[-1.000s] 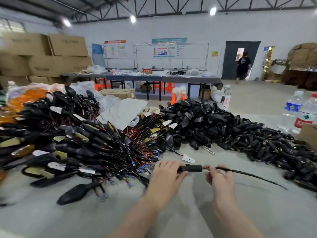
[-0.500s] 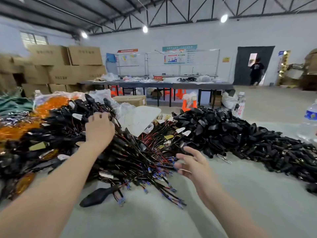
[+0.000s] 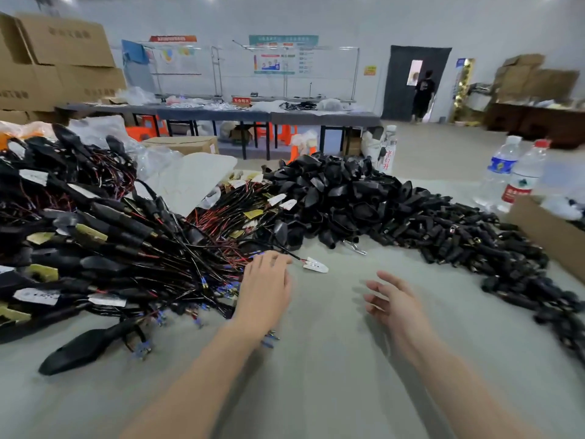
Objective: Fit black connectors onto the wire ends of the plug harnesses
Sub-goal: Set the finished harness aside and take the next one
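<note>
Plug harnesses (image 3: 110, 248) lay heaped on the left of the grey worktop (image 3: 316, 375), with black connectors (image 3: 395, 210) piled far right. My left hand (image 3: 264, 289) touched the near wire ends with relaxed fingers. My right hand (image 3: 392, 299) hovered apart, fingers loose and holding nothing. Long tables (image 3: 221, 114) and stacked cardboard boxes (image 3: 63, 58) stood far behind.

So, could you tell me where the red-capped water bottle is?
The red-capped bottle stands at the far right of the head view, beside the blue-labelled bottle, behind the cardboard box and the pile of black connectors.

Both hands, left (image 3: 264, 288) and right (image 3: 394, 301), reach forward, fingers relaxed
</note>
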Action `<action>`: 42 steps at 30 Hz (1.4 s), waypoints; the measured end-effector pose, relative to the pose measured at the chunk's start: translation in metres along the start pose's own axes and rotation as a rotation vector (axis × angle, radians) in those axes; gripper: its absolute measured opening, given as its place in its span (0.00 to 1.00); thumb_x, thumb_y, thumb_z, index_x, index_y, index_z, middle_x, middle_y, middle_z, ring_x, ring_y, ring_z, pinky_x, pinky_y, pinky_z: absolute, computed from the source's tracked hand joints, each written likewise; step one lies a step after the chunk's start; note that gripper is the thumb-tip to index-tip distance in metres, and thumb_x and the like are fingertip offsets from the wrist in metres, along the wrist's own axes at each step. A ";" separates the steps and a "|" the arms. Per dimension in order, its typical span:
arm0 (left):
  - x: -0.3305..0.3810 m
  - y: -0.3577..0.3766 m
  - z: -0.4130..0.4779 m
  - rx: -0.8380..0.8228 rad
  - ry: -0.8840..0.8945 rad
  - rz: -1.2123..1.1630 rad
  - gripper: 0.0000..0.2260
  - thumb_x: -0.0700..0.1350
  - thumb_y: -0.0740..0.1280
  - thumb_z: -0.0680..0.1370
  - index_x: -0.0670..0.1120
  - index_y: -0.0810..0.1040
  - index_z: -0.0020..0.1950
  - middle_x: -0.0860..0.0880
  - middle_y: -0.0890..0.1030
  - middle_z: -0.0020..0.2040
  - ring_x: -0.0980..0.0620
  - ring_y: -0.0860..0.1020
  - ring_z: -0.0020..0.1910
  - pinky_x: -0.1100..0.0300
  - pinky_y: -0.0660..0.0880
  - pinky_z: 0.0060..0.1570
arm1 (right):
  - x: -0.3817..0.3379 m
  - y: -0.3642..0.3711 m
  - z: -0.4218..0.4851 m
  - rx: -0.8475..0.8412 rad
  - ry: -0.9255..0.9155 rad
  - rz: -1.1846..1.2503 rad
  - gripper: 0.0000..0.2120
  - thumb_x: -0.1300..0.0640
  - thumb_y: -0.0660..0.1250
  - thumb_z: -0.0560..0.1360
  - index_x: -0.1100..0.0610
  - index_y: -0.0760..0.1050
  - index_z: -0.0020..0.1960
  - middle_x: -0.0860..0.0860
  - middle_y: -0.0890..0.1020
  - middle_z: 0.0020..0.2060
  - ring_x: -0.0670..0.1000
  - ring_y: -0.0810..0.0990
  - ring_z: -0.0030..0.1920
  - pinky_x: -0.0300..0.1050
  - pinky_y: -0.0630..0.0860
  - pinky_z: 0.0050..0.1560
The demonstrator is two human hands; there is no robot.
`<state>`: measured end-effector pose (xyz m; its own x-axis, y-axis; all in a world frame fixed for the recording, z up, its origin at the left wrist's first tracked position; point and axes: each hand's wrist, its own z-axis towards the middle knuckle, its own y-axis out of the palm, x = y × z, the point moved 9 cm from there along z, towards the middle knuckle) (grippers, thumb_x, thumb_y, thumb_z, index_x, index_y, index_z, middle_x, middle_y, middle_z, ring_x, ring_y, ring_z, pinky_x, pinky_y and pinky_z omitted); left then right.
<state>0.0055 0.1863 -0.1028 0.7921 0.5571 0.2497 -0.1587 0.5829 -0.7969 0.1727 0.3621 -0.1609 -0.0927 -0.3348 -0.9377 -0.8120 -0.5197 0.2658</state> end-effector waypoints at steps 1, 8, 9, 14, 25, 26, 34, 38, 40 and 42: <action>0.002 0.010 0.006 -0.031 -0.005 0.010 0.13 0.43 0.60 0.81 0.49 0.75 0.64 0.49 0.75 0.61 0.47 0.72 0.60 0.54 0.68 0.61 | -0.001 -0.005 0.006 0.011 -0.005 0.014 0.11 0.66 0.59 0.80 0.53 0.75 0.55 0.51 0.84 0.44 0.50 0.81 0.37 0.42 0.78 0.35; -0.037 0.036 0.069 -0.140 -0.162 0.028 0.14 0.45 0.59 0.82 0.47 0.73 0.67 0.44 0.75 0.63 0.43 0.71 0.62 0.49 0.69 0.61 | -0.005 -0.004 0.050 -0.137 0.130 0.196 0.09 0.62 0.60 0.81 0.53 0.76 0.57 0.49 0.86 0.40 0.48 0.84 0.36 0.41 0.80 0.35; -0.047 0.036 0.080 -0.142 -0.187 0.057 0.15 0.45 0.59 0.82 0.46 0.73 0.67 0.42 0.75 0.63 0.41 0.71 0.62 0.48 0.70 0.60 | -0.005 -0.004 0.055 -0.171 0.162 0.229 0.08 0.61 0.62 0.81 0.53 0.76 0.57 0.49 0.86 0.40 0.48 0.85 0.37 0.42 0.81 0.36; -0.099 0.041 0.126 -0.196 -0.308 0.193 0.15 0.45 0.57 0.83 0.42 0.73 0.67 0.37 0.75 0.62 0.35 0.72 0.61 0.43 0.72 0.58 | -0.001 -0.006 0.078 -0.247 0.256 0.507 0.07 0.59 0.62 0.81 0.54 0.77 0.55 0.52 0.85 0.41 0.50 0.85 0.37 0.43 0.83 0.37; -0.098 0.049 0.162 -0.223 -0.302 0.195 0.12 0.45 0.60 0.83 0.47 0.78 0.64 0.42 0.79 0.60 0.38 0.77 0.58 0.47 0.73 0.51 | 0.003 -0.014 0.093 -0.249 0.258 0.580 0.07 0.59 0.63 0.80 0.56 0.78 0.55 0.55 0.86 0.42 0.51 0.86 0.39 0.45 0.82 0.37; -0.088 0.037 0.168 -0.163 -0.267 0.160 0.12 0.45 0.60 0.83 0.46 0.78 0.64 0.41 0.79 0.60 0.38 0.76 0.58 0.46 0.74 0.53 | 0.002 -0.014 0.093 -0.249 0.254 0.574 0.08 0.60 0.62 0.80 0.56 0.78 0.56 0.55 0.86 0.42 0.51 0.86 0.39 0.45 0.82 0.37; 0.011 -0.112 0.201 0.428 -0.112 -0.511 0.05 0.47 0.64 0.80 0.50 0.78 0.53 0.60 0.79 0.44 0.64 0.76 0.42 0.65 0.74 0.48 | -0.002 -0.012 0.085 -0.228 0.176 0.416 0.09 0.60 0.60 0.82 0.58 0.76 0.58 0.55 0.85 0.44 0.51 0.86 0.40 0.43 0.83 0.39; 0.015 -0.082 0.159 0.347 -0.327 -1.131 0.02 0.46 0.68 0.79 0.51 0.78 0.51 0.52 0.81 0.43 0.55 0.78 0.41 0.58 0.79 0.41 | -0.007 -0.005 0.081 -0.231 0.093 0.291 0.10 0.61 0.58 0.83 0.58 0.77 0.56 0.56 0.86 0.42 0.50 0.85 0.38 0.41 0.82 0.37; 0.021 -0.025 0.120 0.180 -0.482 -1.335 0.02 0.45 0.68 0.80 0.48 0.78 0.49 0.52 0.80 0.40 0.57 0.78 0.37 0.62 0.77 0.39 | -0.010 0.000 0.079 -0.256 0.037 0.216 0.11 0.61 0.58 0.83 0.58 0.79 0.55 0.56 0.86 0.41 0.51 0.85 0.38 0.41 0.82 0.37; 0.027 0.034 0.075 0.048 -0.648 -1.431 0.04 0.43 0.67 0.81 0.46 0.78 0.47 0.51 0.80 0.39 0.56 0.77 0.35 0.60 0.76 0.37 | -0.012 0.006 0.076 -0.283 -0.023 0.117 0.11 0.61 0.58 0.83 0.58 0.79 0.55 0.55 0.86 0.42 0.51 0.85 0.39 0.40 0.81 0.38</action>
<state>-0.0228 0.2650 -0.0817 -0.0803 -0.3105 0.9472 0.4446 0.8393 0.3128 0.1257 0.4228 -0.1651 -0.1923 -0.3890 -0.9010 -0.6027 -0.6777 0.4212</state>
